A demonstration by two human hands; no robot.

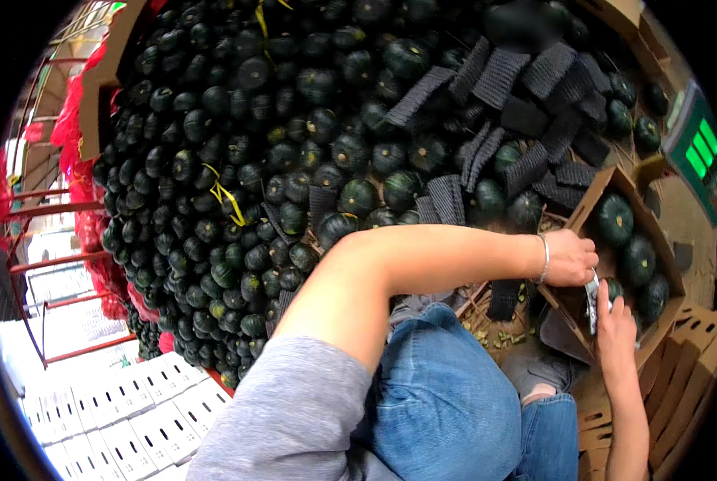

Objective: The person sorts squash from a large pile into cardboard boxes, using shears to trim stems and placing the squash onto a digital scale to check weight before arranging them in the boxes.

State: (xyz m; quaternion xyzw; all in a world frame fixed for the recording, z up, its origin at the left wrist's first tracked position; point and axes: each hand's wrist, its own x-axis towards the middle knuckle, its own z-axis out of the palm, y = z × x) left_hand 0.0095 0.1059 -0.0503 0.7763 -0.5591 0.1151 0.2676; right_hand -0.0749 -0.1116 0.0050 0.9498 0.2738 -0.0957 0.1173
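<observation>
My left hand (569,258), with a bracelet at the wrist, reaches across my body over the near rim of a cardboard box (587,201). Its curled fingers meet the upper end of a small silver metal tool (592,300). My right hand (617,330) comes up from the lower right, index finger extended beside that tool. Whether it grips the tool is hidden. Inside the box lie several dark green squashes (638,258). A smaller squash (615,290) shows partly behind the right fingers.
A large heap of green squashes (238,150) fills the left and back. Black foam net sleeves (503,78) are piled beyond the box. A scale display (701,147) glows green at right. Flattened cardboard boxes (677,385) lie lower right, white cartons (130,421) lower left.
</observation>
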